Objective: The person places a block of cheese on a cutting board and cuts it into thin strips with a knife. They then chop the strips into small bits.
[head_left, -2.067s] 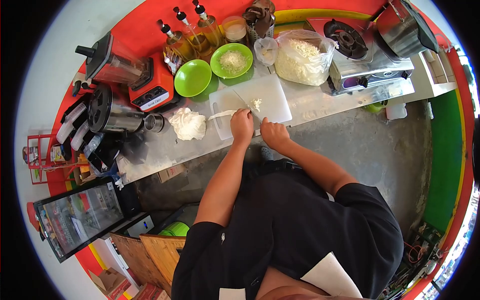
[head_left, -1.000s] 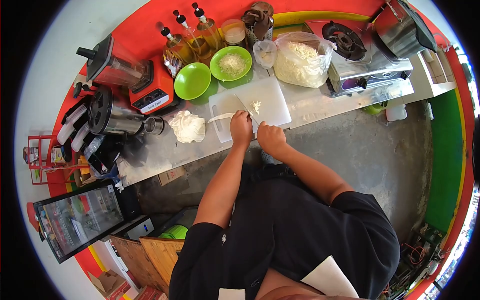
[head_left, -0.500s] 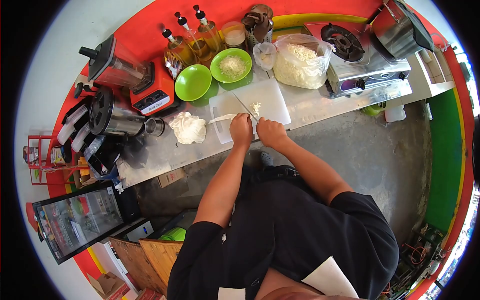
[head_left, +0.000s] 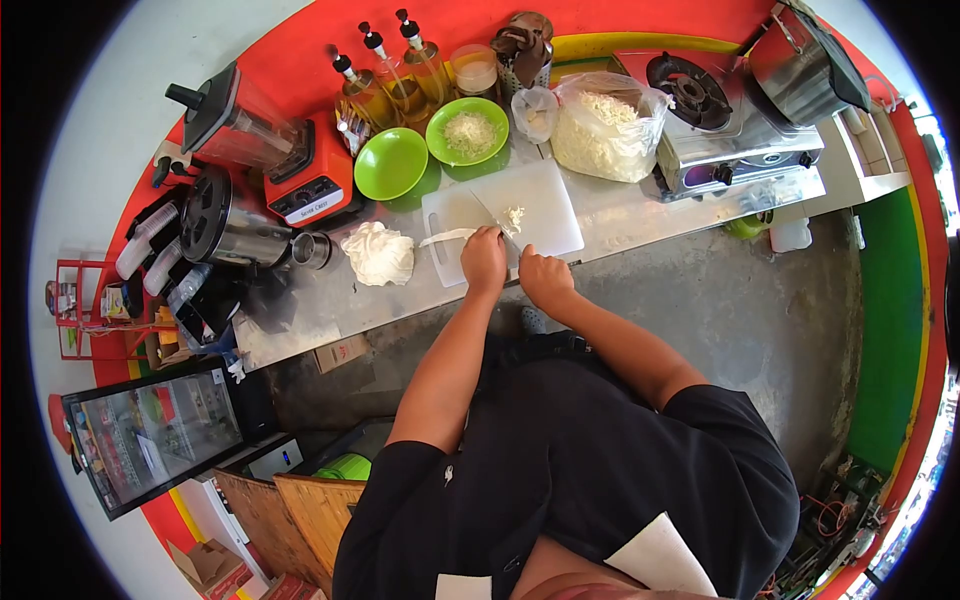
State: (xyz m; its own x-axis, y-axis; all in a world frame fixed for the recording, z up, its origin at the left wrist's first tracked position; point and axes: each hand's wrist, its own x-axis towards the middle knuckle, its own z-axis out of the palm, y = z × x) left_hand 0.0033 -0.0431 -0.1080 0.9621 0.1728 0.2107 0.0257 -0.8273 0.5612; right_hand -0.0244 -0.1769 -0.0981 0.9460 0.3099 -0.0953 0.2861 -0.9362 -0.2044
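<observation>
My left hand (head_left: 485, 260) is closed on a long white strip (head_left: 447, 237) that lies over the left part of the white cutting board (head_left: 558, 212). Just right of it, my right hand (head_left: 546, 277) grips a knife (head_left: 487, 208), its blade slanting up and left across the board. The knife handle is hidden in my fingers. Small pale chopped pieces (head_left: 514, 217) lie right of the blade. A crumpled white heap (head_left: 378, 254) rests on the metal counter, left of the board. Behind the board are an empty green bowl (head_left: 391, 164) and a green bowl of shreds (head_left: 468, 131).
A clear bag of pale shreds (head_left: 608, 130) stands behind the board. Beyond it are a gas stove (head_left: 740, 150) and a steel pot (head_left: 800, 70). Bottles (head_left: 408, 95) line the back. A red blender (head_left: 310, 180) and a metal cup (head_left: 311, 250) are at left.
Both hands stay close together at the board's front edge, with small shifts of my right hand and the knife. The view has shifted slightly.
</observation>
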